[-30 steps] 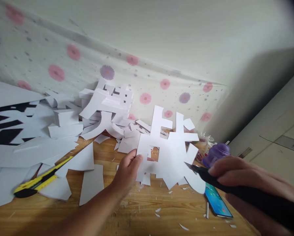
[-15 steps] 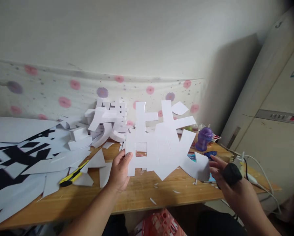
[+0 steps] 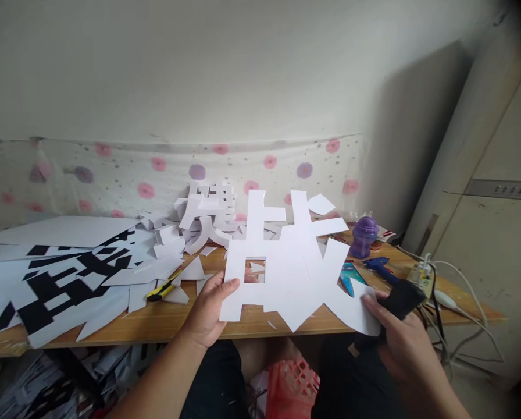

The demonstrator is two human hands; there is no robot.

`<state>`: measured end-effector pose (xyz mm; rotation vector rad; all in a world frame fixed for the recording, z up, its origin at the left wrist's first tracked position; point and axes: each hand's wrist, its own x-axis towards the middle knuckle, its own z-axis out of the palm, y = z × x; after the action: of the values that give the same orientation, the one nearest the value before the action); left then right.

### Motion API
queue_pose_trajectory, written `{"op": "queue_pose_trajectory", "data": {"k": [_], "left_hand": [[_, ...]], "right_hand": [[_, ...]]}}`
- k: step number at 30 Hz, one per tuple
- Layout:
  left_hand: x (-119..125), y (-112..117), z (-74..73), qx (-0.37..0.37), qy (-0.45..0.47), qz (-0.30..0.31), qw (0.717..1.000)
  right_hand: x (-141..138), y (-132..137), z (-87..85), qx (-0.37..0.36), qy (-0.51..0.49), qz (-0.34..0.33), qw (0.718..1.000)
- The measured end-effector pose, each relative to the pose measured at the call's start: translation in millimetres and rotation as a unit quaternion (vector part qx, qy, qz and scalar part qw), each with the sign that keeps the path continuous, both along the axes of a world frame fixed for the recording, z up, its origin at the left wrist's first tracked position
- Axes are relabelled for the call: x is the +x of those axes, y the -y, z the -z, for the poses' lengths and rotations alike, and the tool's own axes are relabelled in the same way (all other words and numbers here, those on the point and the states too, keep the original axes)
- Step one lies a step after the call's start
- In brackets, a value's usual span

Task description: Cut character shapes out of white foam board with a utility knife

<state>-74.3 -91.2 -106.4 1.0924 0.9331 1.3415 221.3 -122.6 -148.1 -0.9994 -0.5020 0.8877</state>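
A large white character cutout (image 3: 282, 262), made of stiff sheet like foam board or card, is held up over the table's front edge. Its left edge is pinched between the thumb and fingers of my left hand (image 3: 210, 305). At the lower right tip, my right hand (image 3: 402, 329) grips it with the thumb on top. A black tool (image 3: 402, 299), its kind unclear, is also in my right hand, partly hidden by the fingers. A small square window in the cutout shows the table behind.
A layered white paper character (image 3: 208, 203) stands at the back. Printed black-and-white sheets (image 3: 81, 267) and a yellow utility knife (image 3: 164, 286) lie left. A purple bottle (image 3: 364, 237), blue glue gun (image 3: 380, 267) and power strip (image 3: 421, 276) with cables are right. Below is a red basket (image 3: 292, 387).
My right hand has moved in and taken hold of the cutout's right tip. The cutout sits slightly lower, still in my left hand. The view has shifted.
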Motion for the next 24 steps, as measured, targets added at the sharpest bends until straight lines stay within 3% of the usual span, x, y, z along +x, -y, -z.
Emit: {"op": "queue_pose_trajectory", "data": {"k": [4,10,13,17,24], "left_hand": [[-5.4,-4.1,17.2,-0.027,-0.083,-0.001,0.996],[-39.5,-15.9,71.8,-0.058,-0.241,-0.072,0.966],[-64.4,-25.6,89.5,-0.065,-0.342,-0.145,0.926],[-87.7,-43.6,93.5,-0.066,-0.468,-0.217,0.854],[-89.2,-63.5,98.2,-0.129,-0.609,-0.268,0.736]], "right_hand": [[0.2,1.0,19.3,-0.036,-0.065,-0.043,0.996],[-28.6,5.0,74.2,-0.057,-0.078,-0.121,0.988],[-37.2,0.9,96.6,-0.053,-0.084,-0.164,0.981],[-32.3,-13.6,110.9,-0.039,-0.1,-0.183,0.977],[-18.6,-25.0,126.7,-0.046,-0.13,-0.239,0.961]]}}
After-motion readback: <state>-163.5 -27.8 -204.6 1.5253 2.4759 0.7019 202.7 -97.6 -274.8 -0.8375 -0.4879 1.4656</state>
